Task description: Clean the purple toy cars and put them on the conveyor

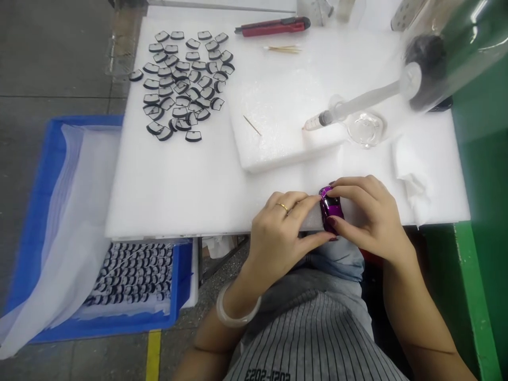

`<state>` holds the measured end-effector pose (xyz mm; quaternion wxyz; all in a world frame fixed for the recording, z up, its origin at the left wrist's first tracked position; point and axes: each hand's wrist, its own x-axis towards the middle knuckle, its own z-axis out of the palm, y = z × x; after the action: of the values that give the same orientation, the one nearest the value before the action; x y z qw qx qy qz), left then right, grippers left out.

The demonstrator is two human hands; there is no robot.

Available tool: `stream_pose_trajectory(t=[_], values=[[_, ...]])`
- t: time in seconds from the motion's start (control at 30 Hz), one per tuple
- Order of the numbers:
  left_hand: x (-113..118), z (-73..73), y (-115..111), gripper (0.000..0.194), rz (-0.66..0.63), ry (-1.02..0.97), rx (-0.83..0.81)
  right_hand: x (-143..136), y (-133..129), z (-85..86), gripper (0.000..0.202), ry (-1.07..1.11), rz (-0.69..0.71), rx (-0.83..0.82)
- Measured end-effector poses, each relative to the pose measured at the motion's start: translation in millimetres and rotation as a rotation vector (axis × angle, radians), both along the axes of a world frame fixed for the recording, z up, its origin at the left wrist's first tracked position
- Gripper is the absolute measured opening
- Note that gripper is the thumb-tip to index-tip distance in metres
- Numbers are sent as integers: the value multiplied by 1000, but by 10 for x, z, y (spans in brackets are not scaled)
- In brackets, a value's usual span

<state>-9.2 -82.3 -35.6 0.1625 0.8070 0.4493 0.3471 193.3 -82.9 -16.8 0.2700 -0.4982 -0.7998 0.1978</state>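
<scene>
Firstly, clothing: a grey striped shirt [317, 338] is worn, with pale jeans [337, 259] visible below the table edge
Left wrist and finger: a pale bangle [238, 322] circles the wrist; a gold-coloured ring [282, 207] is on one finger
Left hand: the left hand [280, 227] is clamped on the purple car [335, 209], forefinger tip at its far end, thumb tip at its near end
Right hand: the right hand [367, 214] grips the same item from the right, thumb toward the near part, fingers at the far end; the two hands stand close, the item between them
Car position: at the front edge of the white tabletop [178, 196]; whether it rests on the surface cannot be told
Crate: a blue crate [174, 296] is to the left, below the tabletop, holding rows of black-and-white parts [138, 275], partly covered by a translucent sheet [79, 211]
Tissue: a crumpled white tissue [413, 180] lies right of the hands
Block: a white foam block [281, 151] lies beyond the hands, a thin stick [252, 125] on it
Syringe: a syringe [357, 100] has its reddish tip over the block, a clear dish [365, 128] just beside
Loose pieces: many black-edged pieces [181, 112] lie clustered at far left, several overlapping
Far side: cotton swabs [283, 49] lie together; a red cutter knife [273, 26] lies just beyond
</scene>
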Motion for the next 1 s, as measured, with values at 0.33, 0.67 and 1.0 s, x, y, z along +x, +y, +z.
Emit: stream_pose_trajectory(t=[0.33, 0.67, 1.0], values=[[-9, -3, 2, 50, -4, 9, -18, -7, 187, 208, 15, 85, 23, -217], [-1, -23, -9, 48, 14, -7, -4, -59, 342, 265, 8, -19, 155, -272], [1, -47, -15, 42, 30, 15, 24, -46, 360, 245, 8, 4, 138, -286]])
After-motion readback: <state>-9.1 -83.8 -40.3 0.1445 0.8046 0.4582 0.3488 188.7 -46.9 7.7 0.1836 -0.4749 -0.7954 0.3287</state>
